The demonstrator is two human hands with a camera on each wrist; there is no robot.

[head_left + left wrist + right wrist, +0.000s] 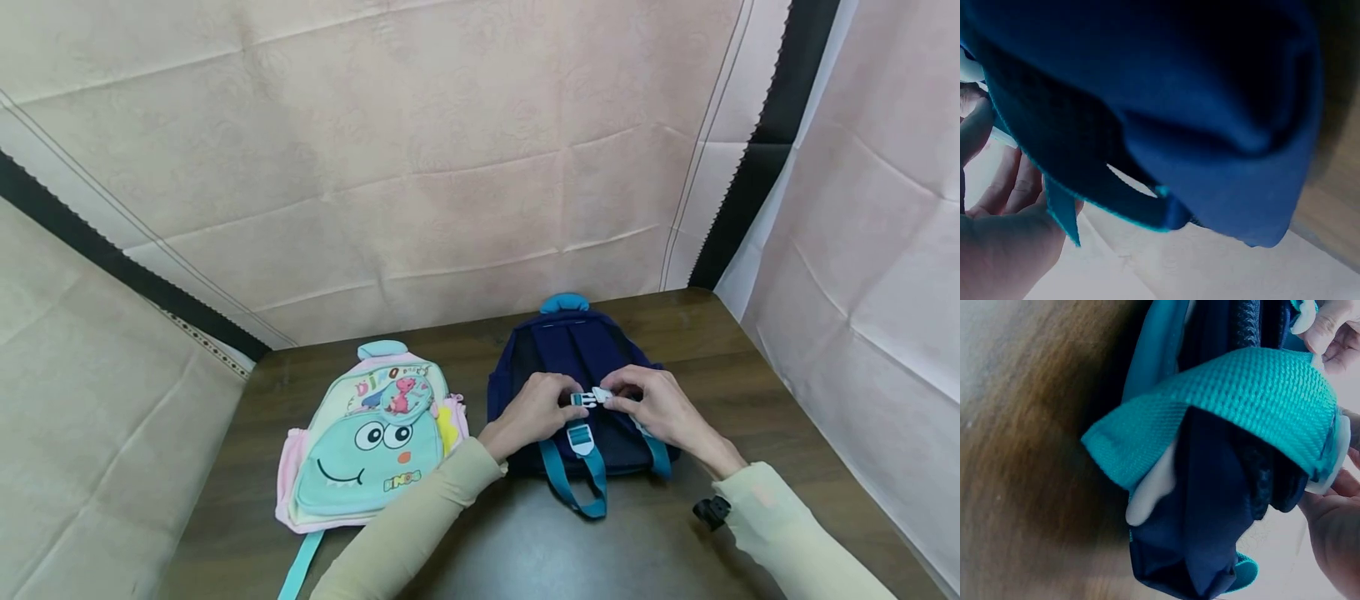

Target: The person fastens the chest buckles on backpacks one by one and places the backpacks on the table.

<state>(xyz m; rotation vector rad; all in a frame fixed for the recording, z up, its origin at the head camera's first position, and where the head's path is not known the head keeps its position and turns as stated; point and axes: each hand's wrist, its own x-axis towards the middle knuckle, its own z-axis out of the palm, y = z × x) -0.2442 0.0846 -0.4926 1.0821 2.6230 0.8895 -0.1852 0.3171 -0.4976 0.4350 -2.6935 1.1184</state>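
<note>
- while working the white buckle (587, 399) over the strap side of the navy backpack (577, 342), keep both halves level and facing squarely.
- left hand (536, 410): narrow pinch on the left half (579, 401); best used as the steady side.
- right hand (655, 404): equally narrow pinch on the right half (602, 395), seemingly tilted; turn level before applying any force.
- probably joining or parting the halves; too small to tell how far engaged. if joining, push straight in, never at an angle; if parting, squeeze both prongs evenly.
- keep skin back from the meeting edges to avoid a nip.
- check the teal strap (1241, 394), arched loosely in the right wrist view, for twists before pulling.
- avoid dragging on the white slider (580, 439), just below the buckle.
- let the table (525, 533) bear the backpack's weight; leave alone the pastel backpack (367, 454) on the left.
</note>
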